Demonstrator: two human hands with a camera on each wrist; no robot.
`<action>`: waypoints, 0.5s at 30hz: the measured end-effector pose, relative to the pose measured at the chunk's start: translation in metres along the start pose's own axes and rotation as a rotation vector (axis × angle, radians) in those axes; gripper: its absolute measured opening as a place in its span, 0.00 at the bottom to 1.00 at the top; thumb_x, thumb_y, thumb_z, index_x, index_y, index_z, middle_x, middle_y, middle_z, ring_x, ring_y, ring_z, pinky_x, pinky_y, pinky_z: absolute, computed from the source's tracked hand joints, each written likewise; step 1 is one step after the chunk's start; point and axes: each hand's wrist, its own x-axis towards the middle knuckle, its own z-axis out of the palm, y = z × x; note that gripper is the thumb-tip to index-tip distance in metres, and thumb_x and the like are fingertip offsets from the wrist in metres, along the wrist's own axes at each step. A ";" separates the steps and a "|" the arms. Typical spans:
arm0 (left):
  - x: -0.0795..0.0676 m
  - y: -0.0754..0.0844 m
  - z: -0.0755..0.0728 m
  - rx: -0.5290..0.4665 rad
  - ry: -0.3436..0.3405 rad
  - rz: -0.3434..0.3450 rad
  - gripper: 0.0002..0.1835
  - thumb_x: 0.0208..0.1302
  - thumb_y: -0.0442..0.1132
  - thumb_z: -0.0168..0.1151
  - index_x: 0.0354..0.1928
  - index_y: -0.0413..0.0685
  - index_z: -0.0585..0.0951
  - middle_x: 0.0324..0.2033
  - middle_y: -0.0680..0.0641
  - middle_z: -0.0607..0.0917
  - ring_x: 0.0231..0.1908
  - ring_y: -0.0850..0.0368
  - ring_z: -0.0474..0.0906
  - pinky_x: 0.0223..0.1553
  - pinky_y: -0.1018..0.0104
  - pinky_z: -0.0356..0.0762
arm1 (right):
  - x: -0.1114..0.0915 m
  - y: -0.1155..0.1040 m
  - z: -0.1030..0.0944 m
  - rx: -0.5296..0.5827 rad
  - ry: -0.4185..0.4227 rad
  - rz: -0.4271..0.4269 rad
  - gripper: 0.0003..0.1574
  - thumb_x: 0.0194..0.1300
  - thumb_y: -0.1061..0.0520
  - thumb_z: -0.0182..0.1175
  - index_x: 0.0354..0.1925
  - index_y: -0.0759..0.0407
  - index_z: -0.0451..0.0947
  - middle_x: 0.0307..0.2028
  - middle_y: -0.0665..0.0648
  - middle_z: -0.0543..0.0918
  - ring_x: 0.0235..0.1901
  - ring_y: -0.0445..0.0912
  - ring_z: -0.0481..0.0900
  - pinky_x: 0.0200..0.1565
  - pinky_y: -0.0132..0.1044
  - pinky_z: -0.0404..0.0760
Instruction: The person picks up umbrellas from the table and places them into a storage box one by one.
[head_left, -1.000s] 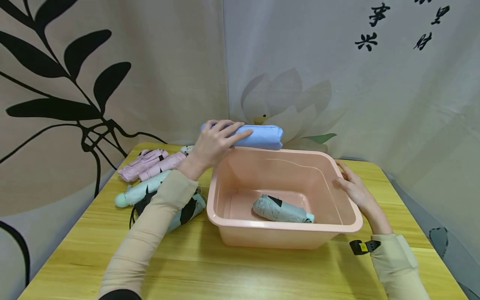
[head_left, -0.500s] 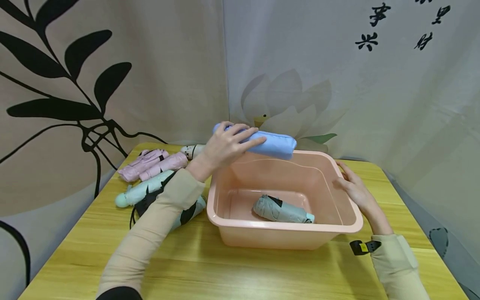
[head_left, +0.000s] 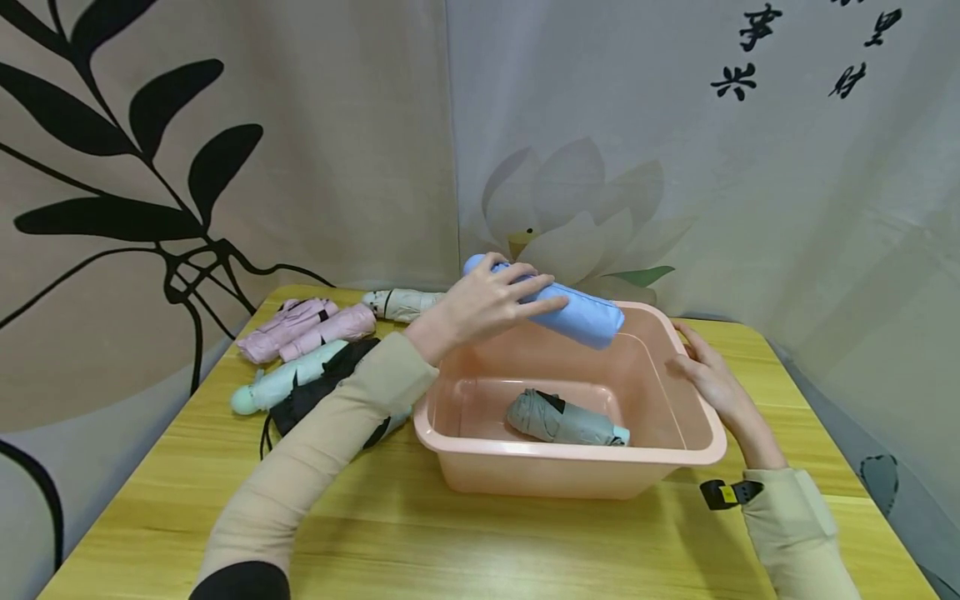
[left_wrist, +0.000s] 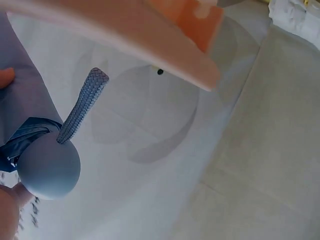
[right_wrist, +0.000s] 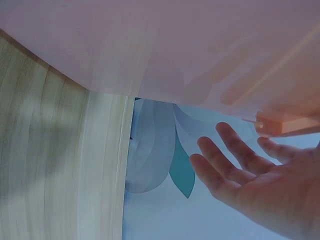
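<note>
My left hand [head_left: 491, 304] holds a folded light-blue umbrella [head_left: 581, 317] above the back part of a pink plastic tub [head_left: 540, 477]. The umbrella slants, its right end lower, over the tub's opening. In the left wrist view its round handle end [left_wrist: 49, 167] shows with a short woven strap [left_wrist: 84, 105]. My right hand [head_left: 705, 375] holds the tub's right rim, thumb on the inner side. Below the rim, in the right wrist view, that hand's fingers [right_wrist: 240, 145] extend along the outside. Inside the tub lies a folded grey-blue umbrella [head_left: 573, 423].
Left of the tub, several folded umbrellas lie on the wooden table [head_left: 480, 550]: two lilac ones [head_left: 281, 333], a mint one [head_left: 281, 383], one with black parts [head_left: 322, 385] behind the left forearm, and a whitish one [head_left: 401, 305] at the back. A printed curtain [head_left: 337, 125] hangs behind.
My left hand has moved right and slightly down with the light-blue umbrella, which now tilts more and overlaps the tub's opening. The whitish umbrella has come into fuller view. My right hand stays put.
</note>
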 end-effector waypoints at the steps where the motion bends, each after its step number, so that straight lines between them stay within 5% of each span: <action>1: 0.002 0.001 0.000 0.007 -0.039 0.016 0.25 0.62 0.34 0.56 0.59 0.66 0.70 0.55 0.54 0.78 0.53 0.56 0.73 0.45 0.55 0.75 | 0.000 0.000 0.000 -0.003 0.001 -0.002 0.38 0.67 0.57 0.42 0.71 0.55 0.41 0.56 0.74 0.66 0.37 0.35 0.78 0.36 0.33 0.81; 7: 0.011 0.007 0.000 0.009 -0.185 0.087 0.27 0.63 0.34 0.54 0.62 0.68 0.66 0.59 0.54 0.74 0.55 0.56 0.71 0.48 0.54 0.72 | 0.000 0.000 0.001 -0.004 -0.003 -0.009 0.37 0.67 0.58 0.42 0.70 0.55 0.42 0.55 0.73 0.67 0.37 0.38 0.79 0.36 0.35 0.81; 15: 0.018 0.010 0.007 0.022 -0.153 0.175 0.24 0.63 0.36 0.55 0.59 0.67 0.69 0.55 0.55 0.76 0.52 0.57 0.73 0.47 0.55 0.74 | 0.000 -0.001 -0.001 -0.012 -0.003 -0.019 0.37 0.68 0.57 0.42 0.71 0.56 0.40 0.57 0.74 0.66 0.37 0.36 0.78 0.36 0.33 0.81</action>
